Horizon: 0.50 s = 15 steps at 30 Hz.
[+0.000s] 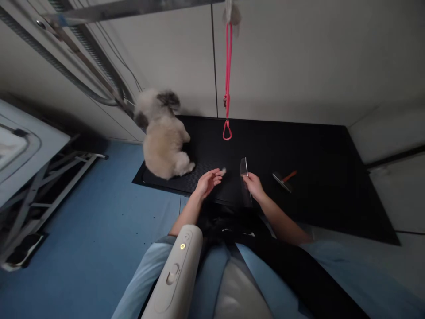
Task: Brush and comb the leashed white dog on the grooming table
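Note:
A fluffy cream dog (163, 144) with a dark ear sits at the left end of the black table mat (318, 155), its face turned away. Between the fingertips of my left hand (208, 182), just right of the dog, is a small tuft of pale fur (223, 171). My right hand (254, 184) grips a metal comb (244, 167), held upright over the mat and apart from the dog. A slicker brush (283, 180) with an orange-brown handle lies on the mat to the right of my right hand.
A pink loop leash (227, 71) hangs from a metal bar (126, 11) above the mat. Ribbed hoses (53, 62) run down at upper left. A white folding-frame table (36, 195) stands on the blue floor (96, 221). A white device (177, 270) is near my chest.

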Tool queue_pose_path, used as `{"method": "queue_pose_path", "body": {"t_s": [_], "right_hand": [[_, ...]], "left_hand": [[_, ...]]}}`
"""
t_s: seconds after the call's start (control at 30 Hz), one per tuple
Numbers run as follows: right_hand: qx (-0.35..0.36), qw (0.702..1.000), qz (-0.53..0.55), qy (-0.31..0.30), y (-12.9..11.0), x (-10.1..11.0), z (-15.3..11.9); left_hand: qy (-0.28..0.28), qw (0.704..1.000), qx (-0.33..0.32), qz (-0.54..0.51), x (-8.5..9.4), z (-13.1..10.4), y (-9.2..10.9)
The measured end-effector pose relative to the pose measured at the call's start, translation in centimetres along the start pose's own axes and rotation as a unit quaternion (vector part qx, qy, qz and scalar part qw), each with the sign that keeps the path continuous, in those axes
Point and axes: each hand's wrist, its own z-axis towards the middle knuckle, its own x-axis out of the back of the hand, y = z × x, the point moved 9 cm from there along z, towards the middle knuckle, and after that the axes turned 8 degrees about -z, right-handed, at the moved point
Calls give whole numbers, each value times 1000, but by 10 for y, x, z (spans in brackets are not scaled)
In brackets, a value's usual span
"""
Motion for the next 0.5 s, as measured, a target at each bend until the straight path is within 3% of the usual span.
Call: {"method": "queue_pose_path", "body": {"t_s": [0.1,0.17,0.23,0.3,0.33,0.4,0.47,0.5], "right_hand": [[-23,999,-47,15,24,9,10],[-28,997,-68,26,36,13,13],[-31,996,-77,32,45,16,13],[-30,995,-85,37,52,18,12],[-28,995,-91,41,55,19,12],[-23,992,-111,53,59,21,9],[-23,988,-138,62,62,23,6],[-24,986,-149,65,64,23,4]], "left_hand": [[4,982,-55,178,29,-9,16],[45,953,-109,279,63,-15,46],[137,859,-240,430,100,-25,108],[262,772,-344,465,140,-32,178],[316,747,-376,448,160,-31,210],[390,745,-382,385,195,-8,261],[413,800,-315,301,217,41,287],[393,839,-277,257,219,71,289]]}}
